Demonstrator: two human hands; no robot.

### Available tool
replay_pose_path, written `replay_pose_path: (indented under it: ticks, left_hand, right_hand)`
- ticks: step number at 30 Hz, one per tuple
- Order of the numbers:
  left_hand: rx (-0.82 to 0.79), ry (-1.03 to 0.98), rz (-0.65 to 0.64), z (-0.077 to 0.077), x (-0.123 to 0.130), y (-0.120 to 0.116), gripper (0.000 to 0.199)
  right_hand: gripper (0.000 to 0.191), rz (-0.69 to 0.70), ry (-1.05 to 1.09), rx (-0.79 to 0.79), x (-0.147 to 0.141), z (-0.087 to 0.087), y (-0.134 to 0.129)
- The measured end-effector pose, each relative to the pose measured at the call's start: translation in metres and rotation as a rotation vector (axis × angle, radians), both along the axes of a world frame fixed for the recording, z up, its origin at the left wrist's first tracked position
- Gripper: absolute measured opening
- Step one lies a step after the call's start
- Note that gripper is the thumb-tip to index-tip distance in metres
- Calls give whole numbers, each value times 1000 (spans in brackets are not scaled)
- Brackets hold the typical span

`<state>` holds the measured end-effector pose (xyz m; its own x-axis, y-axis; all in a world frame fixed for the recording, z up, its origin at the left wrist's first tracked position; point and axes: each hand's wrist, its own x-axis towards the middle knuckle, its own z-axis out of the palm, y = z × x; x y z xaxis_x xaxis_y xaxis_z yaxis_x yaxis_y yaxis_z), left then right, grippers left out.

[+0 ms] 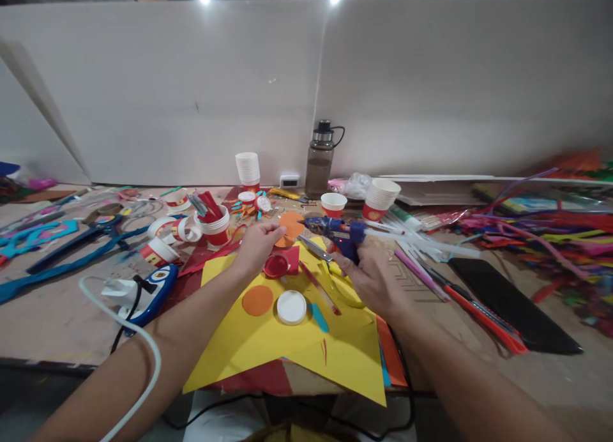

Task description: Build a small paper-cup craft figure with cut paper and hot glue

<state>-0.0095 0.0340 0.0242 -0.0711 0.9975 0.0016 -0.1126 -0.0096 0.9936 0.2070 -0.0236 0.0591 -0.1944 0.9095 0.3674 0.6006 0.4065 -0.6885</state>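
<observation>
My left hand (259, 245) pinches an orange paper circle (291, 225) by its left edge, raised over the work area. In my right hand (372, 271) is a blue hot glue gun (345, 235), its nozzle pointing left at the circle's right side. A translucent glue stick (431, 243) juts from the gun's back. Below my hands, yellow paper sheets (230, 349) carry a second orange circle (257, 300), a white round lid (291, 308), a red round piece (276, 265) and a blue paper scrap (318, 318). Scissors (316, 248) lie partly hidden near the right hand.
A water bottle (320, 161) stands at the back. Paper cup stacks (380, 198) and a cup of red strips (213, 228) surround the sheets. A blue power strip (156, 295) lies left; a black phone (514, 304), a red cutter (488, 320) and colourful pipe cleaners (550, 237) lie right.
</observation>
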Motion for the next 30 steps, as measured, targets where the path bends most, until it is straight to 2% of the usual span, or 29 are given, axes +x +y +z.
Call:
replay_pose_path:
  ticks: [3, 9, 13, 19, 24, 30]
  left_hand:
    - [-31, 12, -51, 1, 4, -4, 32]
    - [72, 214, -20, -1, 5, -6, 28]
    - [110, 324, -71, 6, 7, -12, 25]
    - [181, 533, -15, 14, 7, -17, 25]
    - [216, 492, 27, 12, 4, -15, 28]
    - [200, 348, 30, 13, 3, -13, 31]
  right_hand:
    - [29, 0, -29, 16, -4, -1, 0]
    - [33, -11, -116, -23, -5, -5, 1]
    - [36, 1, -124, 12, -5, -8, 1]
    - [35, -59, -145, 95, -4, -7, 2]
    - [32, -116, -207, 103, -2, -7, 2]
    - [35, -64, -181, 81, -4, -6, -1]
